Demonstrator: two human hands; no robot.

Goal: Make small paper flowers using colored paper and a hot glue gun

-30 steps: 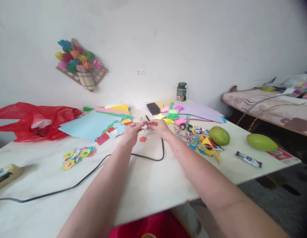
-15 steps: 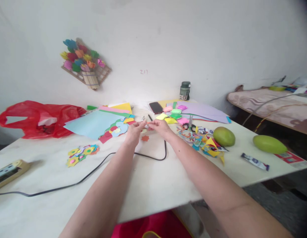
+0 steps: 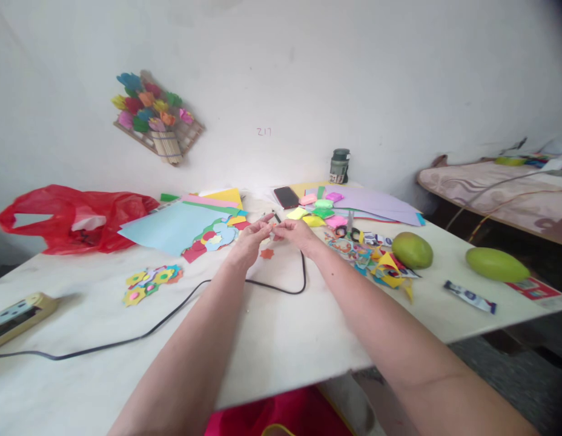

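Over the middle of the table, my left hand (image 3: 254, 236) and my right hand (image 3: 295, 233) meet at their fingertips. Between them shows a tiny orange piece (image 3: 275, 226), too small to name. The thumb and fingers of the right hand are pinched at it. On the left hand the index finger points up and away while the thumb presses near the piece. An orange paper flower (image 3: 267, 254) lies flat just below the hands. Beyond the fingertips is a thin dark pen-like stick (image 3: 276, 216), partly hidden.
Finished paper flowers (image 3: 149, 281) lie left, near a black cable (image 3: 172, 312) and power strip (image 3: 22, 315). Coloured sheets (image 3: 172, 227) and a red bag (image 3: 58, 224) sit behind. Rightward are clay packets (image 3: 323, 213), scissors (image 3: 349, 230), paper scraps (image 3: 385, 269), mangoes (image 3: 412, 251) and a glue tube (image 3: 470, 297).
The left index finger has lifted and stretched out from its earlier pinch. The right hand keeps its pinch in nearly the same place. The view has shifted slightly.
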